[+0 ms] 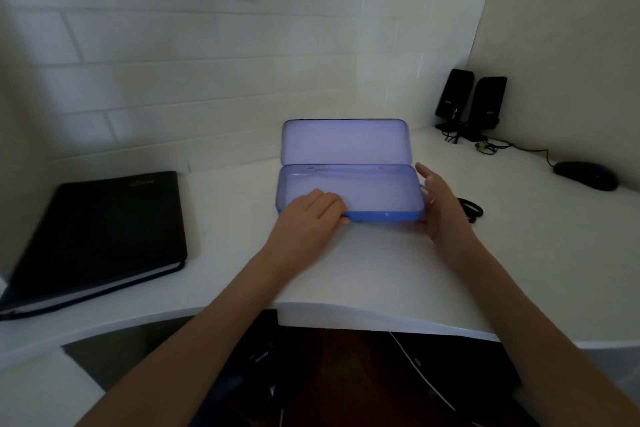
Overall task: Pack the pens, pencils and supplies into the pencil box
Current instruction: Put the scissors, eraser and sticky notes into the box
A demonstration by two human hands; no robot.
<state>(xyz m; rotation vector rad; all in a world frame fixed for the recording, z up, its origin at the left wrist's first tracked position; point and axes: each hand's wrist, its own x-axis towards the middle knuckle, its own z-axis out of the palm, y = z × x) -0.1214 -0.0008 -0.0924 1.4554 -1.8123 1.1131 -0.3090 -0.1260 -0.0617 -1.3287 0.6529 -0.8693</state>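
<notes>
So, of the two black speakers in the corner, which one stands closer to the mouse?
The right-hand speaker: it stands nearer the black mouse on the desk; the other speaker is to its left, farther away.

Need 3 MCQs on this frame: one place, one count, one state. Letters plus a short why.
1. Where does the black notebook lie relative to the pencil box?
A. To its left on the desk
B. Inside it
C. Behind it against the wall

2. How many black speakers stand in the far right corner?
A. One
B. Two
C. Four

3. What state is the pencil box in?
A. Shut
B. Open and full of pens
C. Open, nothing visible inside

Key:
1 A: the notebook lies flat on the desk, well to the left of the box.
2 B: two speakers stand side by side by the wall.
3 C: the lid stands up at the back and the tray looks bare, with the left hand on its front rim and the right hand at its right end.
</notes>
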